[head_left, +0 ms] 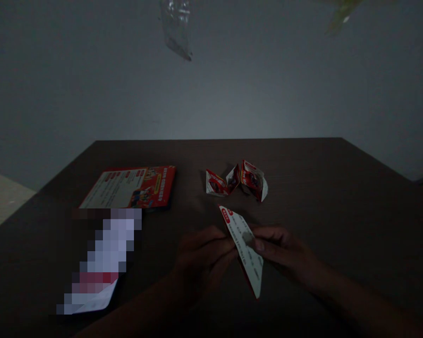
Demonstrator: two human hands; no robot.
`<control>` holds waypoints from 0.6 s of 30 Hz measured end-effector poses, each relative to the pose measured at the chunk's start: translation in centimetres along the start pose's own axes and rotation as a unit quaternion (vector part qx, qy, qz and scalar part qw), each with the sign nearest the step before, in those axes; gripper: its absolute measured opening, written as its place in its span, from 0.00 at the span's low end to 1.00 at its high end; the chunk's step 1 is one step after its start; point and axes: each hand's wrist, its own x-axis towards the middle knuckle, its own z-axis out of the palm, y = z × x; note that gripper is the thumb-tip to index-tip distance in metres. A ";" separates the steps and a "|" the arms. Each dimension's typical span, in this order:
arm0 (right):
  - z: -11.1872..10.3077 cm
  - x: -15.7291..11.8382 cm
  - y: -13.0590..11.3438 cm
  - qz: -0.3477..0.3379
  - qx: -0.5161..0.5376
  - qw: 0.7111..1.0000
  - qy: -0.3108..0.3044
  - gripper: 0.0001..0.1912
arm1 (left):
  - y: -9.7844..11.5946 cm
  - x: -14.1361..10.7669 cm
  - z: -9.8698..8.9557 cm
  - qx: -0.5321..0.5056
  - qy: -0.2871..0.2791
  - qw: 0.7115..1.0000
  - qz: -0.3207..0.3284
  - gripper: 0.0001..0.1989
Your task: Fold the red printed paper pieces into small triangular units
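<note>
A folded piece of printed paper (252,263), white with dark text and a red edge, is held tilted above the table between both hands. My right hand (285,246) pinches it from the right, thumb on the printed face. At its left edge, my left hand (206,256) has its fingers closed on the paper, the fingertips partly hidden behind it. Beyond the hands stand folded red and white paper pieces (254,180), with another folded piece (216,184) at their left; whether they are joined I cannot tell.
A stack of red and white printed sheets (155,188) lies at the left on the dark table (303,164). Nearer me is a phone-like device (95,303), mostly pixelated. A clear plastic bag (176,30) hangs against the grey wall (268,84).
</note>
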 end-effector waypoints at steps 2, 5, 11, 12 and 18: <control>0.1 -0.1 -0.4 -0.030 -0.036 0.999 -0.002 0.13 | -0.1 0.0 0.0 -0.043 0.006 0.999 -0.025 0.05; 0.2 -0.1 -0.9 -0.068 -0.081 0.994 -0.008 0.13 | -0.1 0.1 -0.1 -0.088 0.002 0.994 -0.065 0.07; -0.2 -0.1 0.1 -0.036 -0.053 0.998 -0.006 0.19 | 0.2 0.2 -0.2 -0.077 -0.029 0.988 -0.133 0.13; -0.2 -0.1 0.3 -0.032 -0.047 0.998 -0.006 0.20 | 0.2 0.2 -0.2 -0.073 -0.035 0.987 -0.136 0.14; 0.0 0.0 -0.2 -0.046 -0.090 0.995 -0.014 0.19 | 0.1 0.4 -0.1 -0.088 -0.026 0.988 -0.125 0.15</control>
